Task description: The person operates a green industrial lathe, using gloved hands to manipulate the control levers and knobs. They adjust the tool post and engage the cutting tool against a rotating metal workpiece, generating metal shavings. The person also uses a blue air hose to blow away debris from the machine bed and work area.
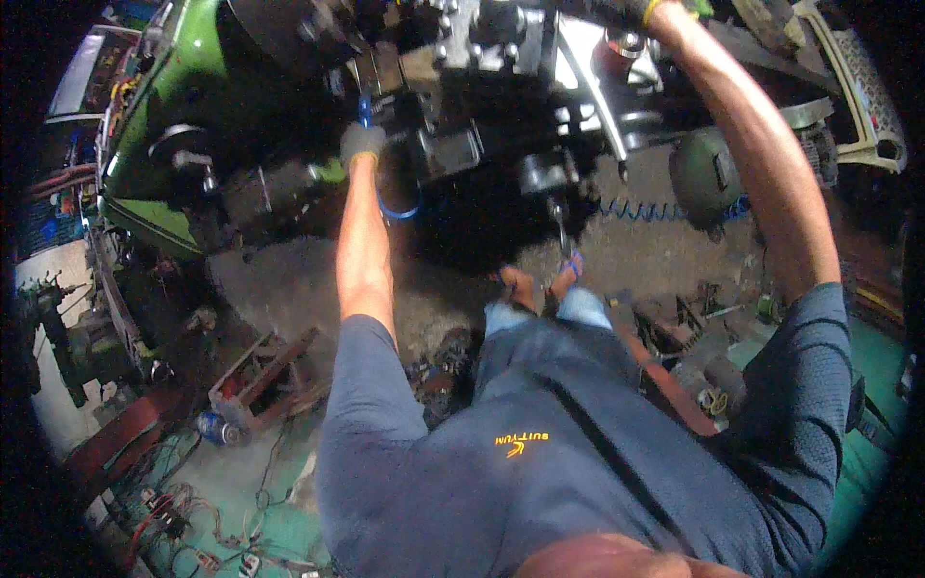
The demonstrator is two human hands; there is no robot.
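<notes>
My left hand [362,144], in a grey glove, is closed around a blue-handled tool [364,109] that points away from me into the dark machinery. A thin blue hose [399,213] loops below that hand. What the tool's tip touches is too blurred to tell. My right arm reaches far forward to the upper edge, where my gloved right hand [631,10] with a yellow cuff is partly cut off. Its fingers are not clear. Nearest to it are a pale metal bar [593,91] and a red-and-dark can-like part [619,50].
A green body panel [173,106] of the machine rises at the left. A coiled blue hose [655,209] runs beside a dark rounded tank [705,175] at the right. Rusty metal frames [265,380], a blue can [218,428] and tangled wires [183,520] lie on the floor.
</notes>
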